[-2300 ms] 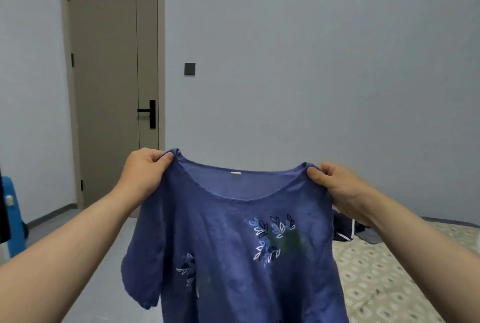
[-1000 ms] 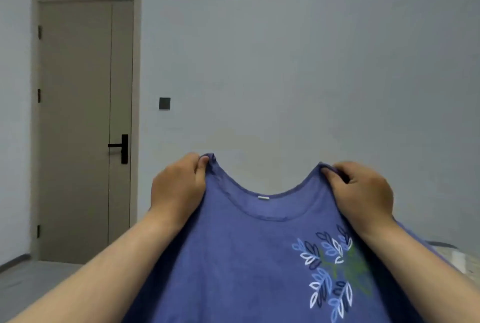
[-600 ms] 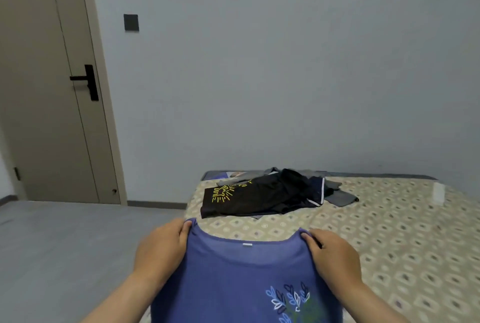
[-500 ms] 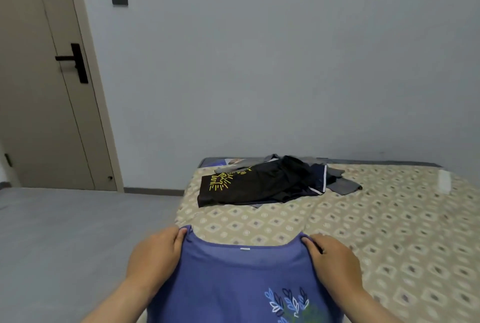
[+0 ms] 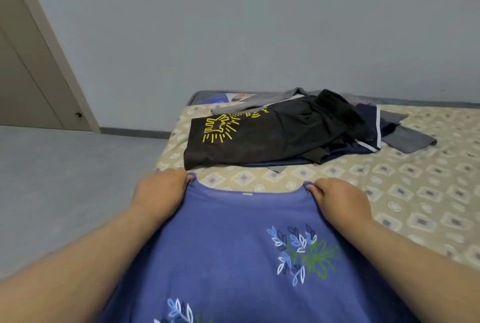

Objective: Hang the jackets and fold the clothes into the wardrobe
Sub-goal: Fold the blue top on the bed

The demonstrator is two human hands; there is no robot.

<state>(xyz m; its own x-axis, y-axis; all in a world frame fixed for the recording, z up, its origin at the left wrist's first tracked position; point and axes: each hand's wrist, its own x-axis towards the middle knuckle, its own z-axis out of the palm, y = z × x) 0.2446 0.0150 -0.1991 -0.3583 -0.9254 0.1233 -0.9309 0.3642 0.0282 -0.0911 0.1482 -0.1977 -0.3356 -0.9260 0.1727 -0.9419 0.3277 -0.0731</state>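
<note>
A blue T-shirt (image 5: 233, 244) with a leaf print lies spread front-up on the near part of the bed (image 5: 415, 193). My left hand (image 5: 158, 193) grips its left shoulder at the neckline. My right hand (image 5: 340, 198) pinches the right shoulder, fingers curled over the fabric. The shirt's sleeves and hem are out of view below. Beyond the neckline lies a pile of clothes (image 5: 298, 128): a black shirt with a yellow print on top, with navy and grey garments under it.
The bed has a beige cover with a diamond pattern and stands against the grey wall. Grey floor (image 5: 65, 180) stretches to the left. A beige door (image 5: 23, 76) is at the far left.
I held the blue shirt up in the air by its shoulders, then lowered it onto the bed. My view tipped down from the wall and door to the bed.
</note>
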